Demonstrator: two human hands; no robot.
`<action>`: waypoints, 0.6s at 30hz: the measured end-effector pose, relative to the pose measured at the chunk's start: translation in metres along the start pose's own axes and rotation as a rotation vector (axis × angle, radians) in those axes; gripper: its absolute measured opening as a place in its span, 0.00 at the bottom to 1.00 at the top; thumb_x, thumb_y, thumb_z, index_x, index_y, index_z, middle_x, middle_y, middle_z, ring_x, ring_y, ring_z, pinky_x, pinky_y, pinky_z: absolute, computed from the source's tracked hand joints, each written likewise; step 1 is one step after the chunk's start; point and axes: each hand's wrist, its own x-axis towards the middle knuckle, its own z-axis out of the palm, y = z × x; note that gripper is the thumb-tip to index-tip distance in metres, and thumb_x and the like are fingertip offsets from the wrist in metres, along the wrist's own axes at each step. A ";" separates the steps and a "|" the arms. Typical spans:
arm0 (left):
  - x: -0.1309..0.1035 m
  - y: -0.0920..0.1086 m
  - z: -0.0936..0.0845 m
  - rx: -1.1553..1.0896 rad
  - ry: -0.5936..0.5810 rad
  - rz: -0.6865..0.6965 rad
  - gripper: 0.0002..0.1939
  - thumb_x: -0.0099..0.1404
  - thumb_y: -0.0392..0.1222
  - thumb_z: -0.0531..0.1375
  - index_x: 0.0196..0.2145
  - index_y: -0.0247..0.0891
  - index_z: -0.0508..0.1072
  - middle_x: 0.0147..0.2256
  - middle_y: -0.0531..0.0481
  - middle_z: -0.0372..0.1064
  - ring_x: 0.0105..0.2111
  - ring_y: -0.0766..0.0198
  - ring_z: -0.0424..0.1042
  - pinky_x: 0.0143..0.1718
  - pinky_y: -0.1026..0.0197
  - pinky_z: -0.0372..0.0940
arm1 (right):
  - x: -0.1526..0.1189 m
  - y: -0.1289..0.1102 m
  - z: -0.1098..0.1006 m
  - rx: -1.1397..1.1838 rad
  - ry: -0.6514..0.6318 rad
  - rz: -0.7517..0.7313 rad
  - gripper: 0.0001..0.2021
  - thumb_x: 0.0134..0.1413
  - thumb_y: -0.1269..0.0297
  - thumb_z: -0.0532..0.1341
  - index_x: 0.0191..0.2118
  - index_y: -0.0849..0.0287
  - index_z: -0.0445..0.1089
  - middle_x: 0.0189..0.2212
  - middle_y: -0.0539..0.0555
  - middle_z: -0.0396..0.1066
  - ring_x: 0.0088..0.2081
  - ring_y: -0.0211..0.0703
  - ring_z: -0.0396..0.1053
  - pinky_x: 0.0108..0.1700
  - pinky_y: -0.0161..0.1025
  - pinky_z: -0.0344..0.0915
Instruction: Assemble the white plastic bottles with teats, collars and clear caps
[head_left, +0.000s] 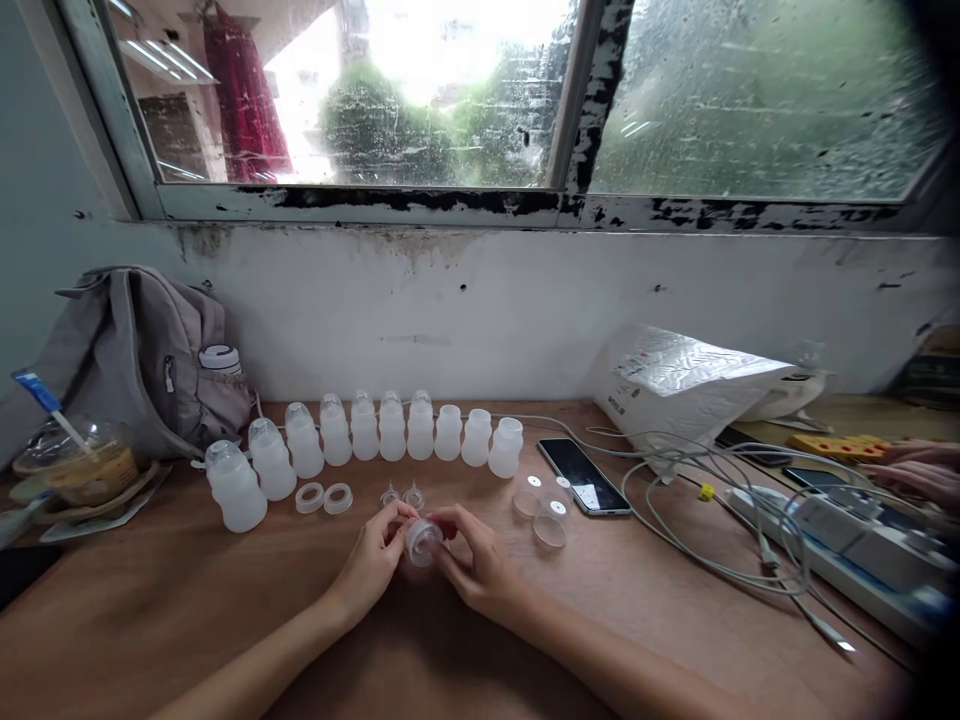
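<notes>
My left hand [369, 562] and my right hand [478, 562] both have their fingers closed on a translucent bottle collar [418, 545], held between them above the table. Something clear sits inside it, too small to make out for sure. Just beyond my fingers are two clear bottle teats [413, 494], tips up. Two white collar rings [337, 498] lie to their left. Several frosted baby bottles [364, 430] stand upright in an arc behind; the ones at the left and middle wear clear caps, while three at the right end, such as this bottle [505, 448], have open tops.
Clear caps [550, 531] with white discs lie right of my hands, beside a phone [585, 477]. Tangled cables [720, 520] and a power strip [847, 560] fill the right side. Another person's hand [919, 470] shows there. A backpack [142, 350] and drink cup [82, 465] stand left.
</notes>
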 end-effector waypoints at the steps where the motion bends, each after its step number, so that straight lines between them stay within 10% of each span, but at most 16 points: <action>1: -0.001 -0.001 0.001 -0.041 -0.017 -0.026 0.11 0.60 0.48 0.51 0.31 0.36 0.64 0.26 0.53 0.63 0.24 0.69 0.62 0.25 0.68 0.58 | 0.000 0.000 0.001 -0.003 0.014 0.017 0.09 0.50 0.66 0.55 0.40 0.55 0.63 0.32 0.53 0.66 0.31 0.40 0.63 0.36 0.37 0.62; 18: -0.004 -0.006 0.005 -0.083 0.003 -0.044 0.17 0.61 0.51 0.48 0.33 0.34 0.67 0.27 0.51 0.63 0.24 0.68 0.62 0.23 0.68 0.60 | 0.004 0.004 0.006 0.133 0.073 0.276 0.04 0.50 0.64 0.55 0.30 0.58 0.61 0.24 0.48 0.62 0.24 0.35 0.58 0.26 0.32 0.57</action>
